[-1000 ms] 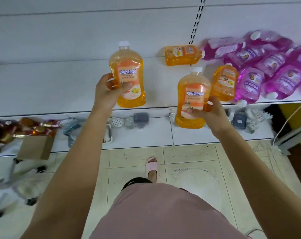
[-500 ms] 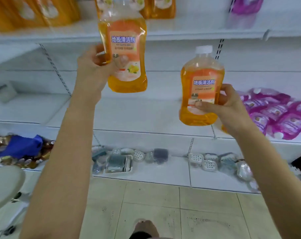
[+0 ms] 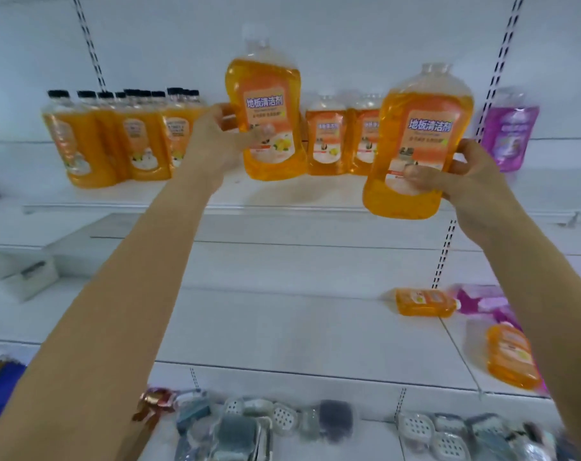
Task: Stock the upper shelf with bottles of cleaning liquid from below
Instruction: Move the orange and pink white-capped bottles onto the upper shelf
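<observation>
Now the left hand grips one orange bottle over the upper shelf, while the right hand grips a second bottle before its front edge

At the centre of the frame the left hand grips an upright orange bottle over the upper shelf, beside two standing bottles, while at the right the right hand holds a second orange bottle before the shelf's front edge, with black-capped bottles at upper left.
</observation>
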The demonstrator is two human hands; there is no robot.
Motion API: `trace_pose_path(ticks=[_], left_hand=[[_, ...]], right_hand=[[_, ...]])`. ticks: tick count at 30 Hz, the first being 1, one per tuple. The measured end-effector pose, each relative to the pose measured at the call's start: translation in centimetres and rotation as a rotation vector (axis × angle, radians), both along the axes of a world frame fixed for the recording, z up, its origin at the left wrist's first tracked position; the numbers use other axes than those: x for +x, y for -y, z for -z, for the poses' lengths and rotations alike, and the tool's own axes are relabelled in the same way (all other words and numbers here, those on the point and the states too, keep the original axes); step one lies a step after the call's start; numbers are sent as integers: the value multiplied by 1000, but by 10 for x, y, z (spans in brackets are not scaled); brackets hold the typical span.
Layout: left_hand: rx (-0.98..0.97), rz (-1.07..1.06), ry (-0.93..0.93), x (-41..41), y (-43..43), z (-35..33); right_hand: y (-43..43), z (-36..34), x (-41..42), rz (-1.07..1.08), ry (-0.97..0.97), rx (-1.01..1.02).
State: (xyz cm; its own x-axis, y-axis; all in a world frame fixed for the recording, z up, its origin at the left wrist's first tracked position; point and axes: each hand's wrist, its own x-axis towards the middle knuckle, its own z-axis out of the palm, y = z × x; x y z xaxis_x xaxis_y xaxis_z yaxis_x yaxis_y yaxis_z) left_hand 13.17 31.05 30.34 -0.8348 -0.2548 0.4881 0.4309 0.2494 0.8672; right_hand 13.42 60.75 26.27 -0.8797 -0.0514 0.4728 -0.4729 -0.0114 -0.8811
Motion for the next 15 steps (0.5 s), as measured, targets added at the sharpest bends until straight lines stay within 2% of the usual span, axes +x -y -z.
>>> trace_pose_path(ticks=[8, 15], left_hand=[[-38, 81, 114, -82, 30, 0], [-93, 48, 208, -130, 26, 9]], right_hand=[[32, -2, -45, 69, 57, 1], [44, -17, -103, 78, 80, 59]])
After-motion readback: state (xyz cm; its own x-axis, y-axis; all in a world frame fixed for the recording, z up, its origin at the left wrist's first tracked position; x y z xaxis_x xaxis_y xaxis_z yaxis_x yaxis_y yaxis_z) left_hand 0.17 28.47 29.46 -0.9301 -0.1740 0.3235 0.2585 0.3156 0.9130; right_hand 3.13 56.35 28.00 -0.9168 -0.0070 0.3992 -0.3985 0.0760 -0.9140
